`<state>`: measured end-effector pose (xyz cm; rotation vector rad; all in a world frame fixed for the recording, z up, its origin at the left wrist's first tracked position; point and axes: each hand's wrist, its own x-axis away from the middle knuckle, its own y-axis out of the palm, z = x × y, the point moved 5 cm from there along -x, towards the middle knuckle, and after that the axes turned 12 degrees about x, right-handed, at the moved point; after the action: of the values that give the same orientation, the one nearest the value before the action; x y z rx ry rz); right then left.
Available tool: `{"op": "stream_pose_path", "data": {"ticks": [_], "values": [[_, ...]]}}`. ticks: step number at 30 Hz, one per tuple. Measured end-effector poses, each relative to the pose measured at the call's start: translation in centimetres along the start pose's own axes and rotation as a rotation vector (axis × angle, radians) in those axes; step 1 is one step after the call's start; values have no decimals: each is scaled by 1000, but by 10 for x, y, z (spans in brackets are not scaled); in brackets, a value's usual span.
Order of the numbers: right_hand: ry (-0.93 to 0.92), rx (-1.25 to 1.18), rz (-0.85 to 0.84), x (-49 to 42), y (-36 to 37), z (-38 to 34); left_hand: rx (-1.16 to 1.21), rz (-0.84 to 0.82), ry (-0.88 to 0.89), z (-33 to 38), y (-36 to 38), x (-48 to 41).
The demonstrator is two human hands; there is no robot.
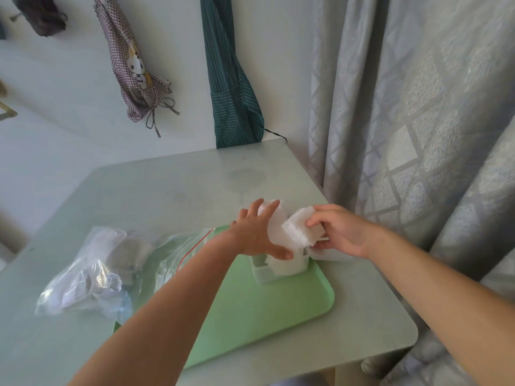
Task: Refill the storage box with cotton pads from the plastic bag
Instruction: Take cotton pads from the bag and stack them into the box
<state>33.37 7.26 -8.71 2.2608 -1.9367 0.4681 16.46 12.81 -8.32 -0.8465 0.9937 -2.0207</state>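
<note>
A small white storage box stands on the far part of a green tray, with white cotton pads showing inside it. My right hand grips a thick stack of white cotton pads just above the box. My left hand reaches over the box with fingers spread, and its thumb touches the pads below the stack. A clear plastic bag with a red zip line lies on the tray's left side, behind my left forearm.
A second crumpled clear bag with white contents lies on the pale table at the left. A grey curtain hangs close on the right. Cloth items hang on the wall behind the table.
</note>
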Motion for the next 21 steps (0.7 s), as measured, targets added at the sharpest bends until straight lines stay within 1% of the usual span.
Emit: {"op": "stream_pose_path", "data": {"ticks": [3,6,10,14,16,19,21], "values": [[7,-30,-19,-2,-1,0,-153,66,6,0,-2,-4],[12,-36,-36,-2,-1,-1,-261,64,9,2,-2,-13],[20,-5,-56,-2,3,-4,-224,18,37,6,-1,-25],[6,40,-45,-2,6,-6,-198,79,87,8,-6,-30],[-46,118,1,-1,5,-10,-204,99,104,8,-9,-30],[-232,323,41,4,7,-26,-217,96,112,8,-12,-28],[-319,466,46,7,11,-34,-228,105,115,7,-13,-27]]}}
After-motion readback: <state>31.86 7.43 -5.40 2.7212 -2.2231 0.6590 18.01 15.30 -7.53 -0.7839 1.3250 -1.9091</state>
